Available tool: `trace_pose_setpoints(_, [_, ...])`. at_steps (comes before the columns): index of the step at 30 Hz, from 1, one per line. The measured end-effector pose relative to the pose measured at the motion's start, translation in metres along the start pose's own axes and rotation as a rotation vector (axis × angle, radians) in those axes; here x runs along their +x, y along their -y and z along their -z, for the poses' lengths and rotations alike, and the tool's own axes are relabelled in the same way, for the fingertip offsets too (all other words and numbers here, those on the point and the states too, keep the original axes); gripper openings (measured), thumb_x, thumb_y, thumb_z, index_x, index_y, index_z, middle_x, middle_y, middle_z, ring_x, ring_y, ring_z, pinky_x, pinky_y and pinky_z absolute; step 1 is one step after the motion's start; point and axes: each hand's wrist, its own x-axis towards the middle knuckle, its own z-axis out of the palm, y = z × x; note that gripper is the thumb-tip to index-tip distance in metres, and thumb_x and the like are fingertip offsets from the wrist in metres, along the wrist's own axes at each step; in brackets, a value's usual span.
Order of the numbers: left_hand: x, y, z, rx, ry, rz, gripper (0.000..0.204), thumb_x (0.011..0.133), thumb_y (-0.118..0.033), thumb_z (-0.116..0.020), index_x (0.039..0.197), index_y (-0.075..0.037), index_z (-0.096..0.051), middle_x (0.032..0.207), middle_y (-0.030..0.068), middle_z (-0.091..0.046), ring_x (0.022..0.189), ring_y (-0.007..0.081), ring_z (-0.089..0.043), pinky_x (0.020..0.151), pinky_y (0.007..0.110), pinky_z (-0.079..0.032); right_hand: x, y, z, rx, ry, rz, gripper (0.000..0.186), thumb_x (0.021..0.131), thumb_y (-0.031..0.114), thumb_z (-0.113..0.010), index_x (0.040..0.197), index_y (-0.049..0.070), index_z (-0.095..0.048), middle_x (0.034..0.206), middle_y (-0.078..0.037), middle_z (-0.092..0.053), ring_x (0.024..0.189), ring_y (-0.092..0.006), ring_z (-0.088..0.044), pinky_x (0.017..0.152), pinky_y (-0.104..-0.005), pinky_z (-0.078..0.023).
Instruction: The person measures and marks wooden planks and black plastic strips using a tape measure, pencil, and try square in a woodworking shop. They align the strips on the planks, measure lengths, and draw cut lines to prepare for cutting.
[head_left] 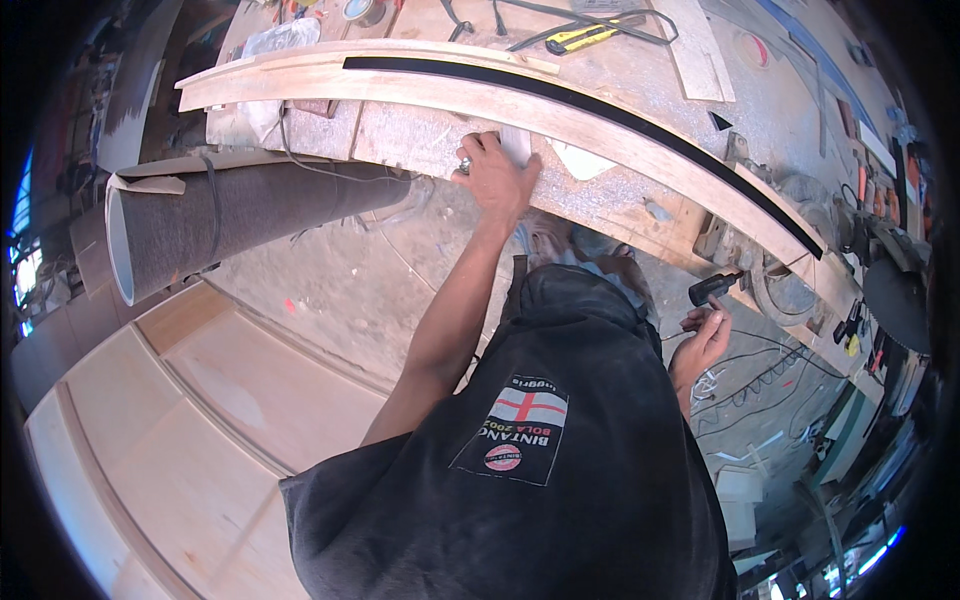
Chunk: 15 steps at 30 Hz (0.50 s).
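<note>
Left hand [497, 182] straddles a white piece [516, 144], grip unclear, while right hand [703, 343] pinches a black tool [708, 291]

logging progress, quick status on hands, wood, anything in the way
Left hand at edge of bench; right hand holding black tool. Long wooden piece on bench, black strip along it. Yellow cutter lying beyond, away from both hands.

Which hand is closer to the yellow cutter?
Left. The left hand is across the wooden strip from the yellow cutter; the right hand is farther away, to its right.
</note>
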Motion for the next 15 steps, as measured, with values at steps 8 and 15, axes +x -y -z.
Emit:
trace_pose_setpoints(8, [0.023,0.060,0.035,-0.369,0.256,-0.054,0.025,0.094,-0.025,-0.078,0.103,-0.002,-0.081,0.091,0.0188,-0.078,0.089,0.0361,-0.076,0.097,0.062,-0.043,0.007,-0.003,0.001,0.008,-0.022,-0.017,0.042,0.119,0.034,-0.042,0.128,-0.001,-0.064,0.088,-0.007,-0.064,0.073,-0.0131,-0.058,0.069,-0.0285,-0.048])
trace_pose_setpoints(15, [0.046,0.068,0.056,-0.216,0.530,-0.092,0.031,0.101,-0.031,-0.073,0.114,-0.005,-0.082,0.099,0.0155,-0.081,0.099,0.0328,-0.077,0.101,0.052,-0.047,0.016,-0.005,-0.001,0.026,-0.010,0.025,0.039,0.118,0.032,-0.045,0.122,-0.001,-0.066,0.085,-0.004,-0.063,0.072,-0.0112,-0.058,0.066,-0.0276,-0.046])
